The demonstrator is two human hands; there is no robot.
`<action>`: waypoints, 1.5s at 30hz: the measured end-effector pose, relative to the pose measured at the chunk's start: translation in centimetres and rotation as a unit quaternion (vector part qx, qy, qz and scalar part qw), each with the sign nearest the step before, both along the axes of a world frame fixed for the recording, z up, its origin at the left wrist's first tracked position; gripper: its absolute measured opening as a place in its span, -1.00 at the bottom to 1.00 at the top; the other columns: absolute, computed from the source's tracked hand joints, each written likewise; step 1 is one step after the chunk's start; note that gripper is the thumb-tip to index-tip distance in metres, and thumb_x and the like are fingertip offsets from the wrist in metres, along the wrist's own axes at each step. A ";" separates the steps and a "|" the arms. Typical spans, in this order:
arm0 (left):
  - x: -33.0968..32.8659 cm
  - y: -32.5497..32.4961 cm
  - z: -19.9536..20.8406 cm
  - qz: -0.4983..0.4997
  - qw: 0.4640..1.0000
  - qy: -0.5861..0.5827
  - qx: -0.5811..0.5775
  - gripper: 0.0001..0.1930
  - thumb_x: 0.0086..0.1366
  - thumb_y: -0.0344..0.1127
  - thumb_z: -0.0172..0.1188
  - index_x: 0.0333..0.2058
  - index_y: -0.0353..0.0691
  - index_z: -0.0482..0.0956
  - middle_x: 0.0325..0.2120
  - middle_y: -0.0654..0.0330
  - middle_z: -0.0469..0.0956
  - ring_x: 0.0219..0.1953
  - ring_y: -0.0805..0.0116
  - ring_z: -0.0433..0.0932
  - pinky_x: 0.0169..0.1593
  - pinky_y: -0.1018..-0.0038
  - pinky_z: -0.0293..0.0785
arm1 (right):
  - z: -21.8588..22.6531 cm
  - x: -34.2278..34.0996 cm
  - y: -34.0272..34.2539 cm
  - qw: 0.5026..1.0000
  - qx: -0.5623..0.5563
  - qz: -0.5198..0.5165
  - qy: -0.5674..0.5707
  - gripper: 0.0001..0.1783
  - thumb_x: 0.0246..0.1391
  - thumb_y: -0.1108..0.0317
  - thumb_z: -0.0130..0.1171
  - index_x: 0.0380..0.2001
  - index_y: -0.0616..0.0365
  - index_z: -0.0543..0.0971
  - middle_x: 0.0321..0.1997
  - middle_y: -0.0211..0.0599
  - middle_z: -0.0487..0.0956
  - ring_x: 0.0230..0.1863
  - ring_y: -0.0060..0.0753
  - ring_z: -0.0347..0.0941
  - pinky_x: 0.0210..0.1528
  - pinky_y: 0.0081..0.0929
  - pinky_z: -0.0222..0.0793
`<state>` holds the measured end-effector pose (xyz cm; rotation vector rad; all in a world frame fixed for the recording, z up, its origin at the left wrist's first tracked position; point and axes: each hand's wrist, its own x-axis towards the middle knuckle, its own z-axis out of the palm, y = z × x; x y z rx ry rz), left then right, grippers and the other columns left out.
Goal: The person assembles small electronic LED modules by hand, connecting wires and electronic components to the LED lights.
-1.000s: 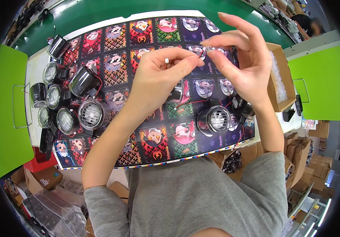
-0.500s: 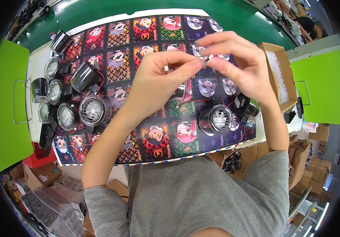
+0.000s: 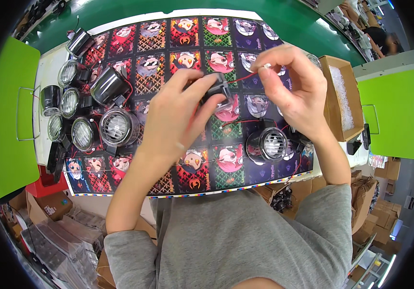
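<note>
My left hand (image 3: 171, 108) is closed around a black cylindrical unit (image 3: 220, 91) with a shiny end, partly hidden by the fingers and blurred. A thin red wire (image 3: 243, 78) runs from it toward my right hand (image 3: 297, 89). There, thumb and forefinger pinch a small white connector (image 3: 265, 67). Below the hands, a black unit with a slatted, chrome-ringed front (image 3: 268, 144) stands on the printed sheet (image 3: 202, 190). Several more such units, with wires, cluster at the left, including a large grille-fronted one (image 3: 116, 127).
A cardboard box (image 3: 329, 103) holding clear pellets (image 3: 342, 98) stands at the right edge of the table. Green panels (image 3: 394, 103) flank both sides. A green surface (image 3: 135, 13) lies beyond the table. Cartons (image 3: 385, 212) fill the lower right, and another person (image 3: 380, 41) shows at the far right.
My hands have drawn apart. The left has moved down and now grips a black unit; the right still pinches at the white connector, with the red wire now stretched between the hands.
</note>
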<state>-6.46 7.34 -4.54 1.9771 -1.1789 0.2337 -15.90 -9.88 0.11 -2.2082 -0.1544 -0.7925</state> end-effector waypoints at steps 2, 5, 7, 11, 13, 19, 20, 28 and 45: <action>1.2 0.2 -0.1 -0.116 0.985 0.116 -0.048 -0.72 0.03 -0.39 0.26 -0.22 -0.23 0.58 -0.34 0.12 0.51 -0.35 0.29 0.53 -0.31 0.46 0.44 | -0.4 -0.2 0.2 0.998 0.040 -0.023 0.032 -0.89 -0.15 0.54 0.16 -0.47 0.22 0.47 -0.49 -0.41 0.50 -0.53 -0.67 0.38 -0.47 -0.70 0.31; 2.3 0.2 -0.6 -0.157 0.976 0.137 -0.063 -0.73 0.08 -0.48 0.18 -0.19 -0.20 0.58 -0.31 0.15 0.51 -0.39 0.45 0.53 -0.38 0.56 0.44 | -0.8 -0.6 0.8 0.989 0.102 -0.005 0.105 -0.87 -0.17 0.56 0.17 -0.47 0.23 0.46 -0.50 -0.43 0.50 -0.52 -0.69 0.37 -0.49 -0.73 0.32; 2.0 0.1 -0.6 -0.167 0.963 0.202 -0.062 -0.74 0.09 -0.50 0.16 -0.19 -0.20 0.58 -0.31 0.16 0.51 -0.41 0.50 0.52 -0.40 0.60 0.43 | -1.2 -0.7 0.5 0.987 0.102 0.007 0.121 -0.87 -0.16 0.56 0.19 -0.45 0.22 0.49 -0.50 -0.42 0.50 -0.51 -0.70 0.40 -0.52 -0.75 0.33; 1.2 -0.5 -0.4 -0.135 0.970 0.186 -0.076 -0.77 0.07 -0.49 0.16 -0.23 -0.24 0.56 -0.37 0.13 0.50 -0.41 0.30 0.52 -0.35 0.51 0.42 | -0.9 -0.7 0.4 0.984 0.068 0.030 0.161 -0.84 -0.15 0.53 0.24 -0.39 0.22 0.56 -0.47 -0.38 0.52 -0.49 -0.63 0.45 -0.51 -0.69 0.37; 1.0 -0.5 -0.5 -0.126 0.973 0.178 -0.074 -0.77 0.08 -0.51 0.14 -0.24 -0.25 0.56 -0.37 0.12 0.50 -0.42 0.29 0.52 -0.37 0.50 0.42 | -1.0 -0.6 0.3 0.987 0.040 0.032 0.151 -0.83 -0.14 0.52 0.24 -0.37 0.23 0.57 -0.46 -0.36 0.53 -0.48 -0.60 0.47 -0.50 -0.66 0.39; -1.6 -1.2 -1.0 -0.030 0.991 0.109 -0.074 -0.60 -0.03 -0.42 0.31 -0.15 -0.22 0.51 -0.37 0.13 0.54 -0.42 0.31 0.54 -0.33 0.51 0.44 | -2.1 0.2 0.1 0.982 0.051 0.038 0.175 -0.83 -0.10 0.57 0.15 -0.34 0.26 0.57 -0.41 -0.26 0.54 -0.42 -0.54 0.52 -0.38 -0.62 0.46; -1.8 -1.2 -1.4 -0.013 0.994 0.080 -0.069 -0.61 0.02 -0.37 0.27 -0.12 -0.23 0.48 -0.35 0.12 0.51 -0.46 0.26 0.53 -0.39 0.46 0.45 | -2.0 0.3 0.0 0.969 0.119 0.050 0.212 -0.83 -0.07 0.58 0.10 -0.34 0.30 0.56 -0.38 -0.26 0.55 -0.36 -0.58 0.51 -0.31 -0.64 0.47; 0.1 -1.9 -2.3 -0.085 0.977 0.126 -0.150 -0.69 0.05 -0.35 0.25 -0.20 -0.30 0.53 -0.43 0.10 0.51 -0.50 0.27 0.52 -0.44 0.46 0.42 | -3.3 1.1 -0.9 0.955 0.197 0.117 0.191 -0.87 -0.05 0.57 0.13 -0.36 0.36 0.54 -0.37 -0.32 0.54 -0.35 -0.65 0.48 -0.31 -0.69 0.43; 0.7 -2.4 -3.5 -0.104 0.975 0.095 -0.171 -0.61 0.06 -0.39 0.22 -0.10 -0.35 0.47 -0.40 0.06 0.49 -0.49 0.22 0.49 -0.40 0.46 0.42 | -1.7 2.7 -1.4 0.962 -0.243 0.125 0.027 -0.78 -0.20 0.51 0.27 -0.38 0.26 0.53 -0.50 -0.22 0.50 -0.47 -0.28 0.48 -0.43 -0.49 0.42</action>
